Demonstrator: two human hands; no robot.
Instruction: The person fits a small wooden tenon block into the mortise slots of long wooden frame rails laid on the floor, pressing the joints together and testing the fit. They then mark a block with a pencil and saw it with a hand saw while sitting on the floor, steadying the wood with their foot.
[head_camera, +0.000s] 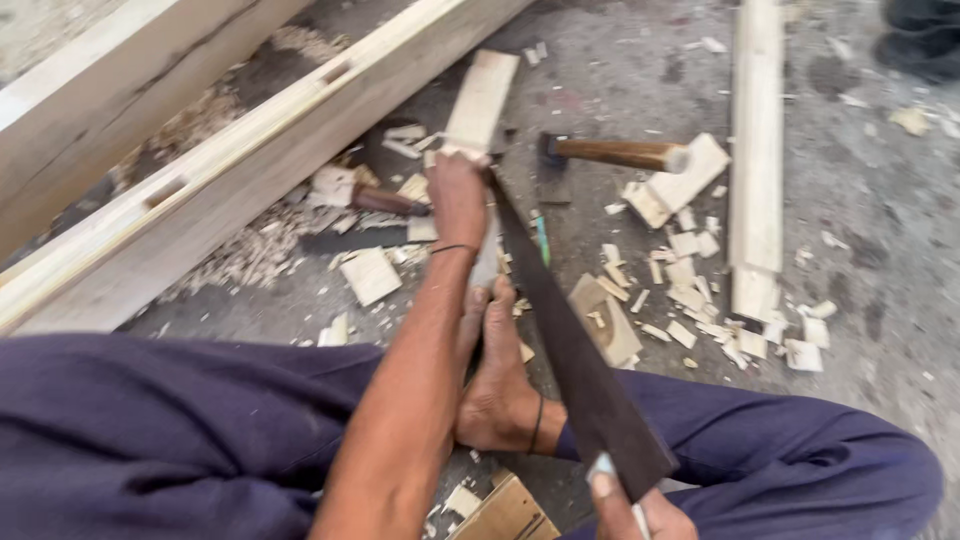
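The person sat on the grey concrete floor (880, 230) in dark purple trousers (150, 430), and the work in hand looked like sawing a strip off a board. The left hand (457, 195) was closed over the near end of a pale, flat wooden board (482, 100), fingers wrapped round it, pinning it to the ground. A bare foot (497, 385) seemed to brace the work from below. The right hand (630, 505) gripped the handle end of a long, dark-bladed handsaw (570, 350), its fingers curled shut around it (only the top of the hand showed at the frame's lower edge). The blade ran up from that hand to the board, meeting it just beside the left hand.

By my judgement the cut was under way, and the next stroke would call for a firm hold on the board and fingers kept away from the blade.

The board looked clean, light and freshly planed, lying tilted away from the person near a long pale timber beam (260, 160). A wooden-handled hammer (610, 152) lay close by, among scattered pale offcuts (690, 270) and shavings.
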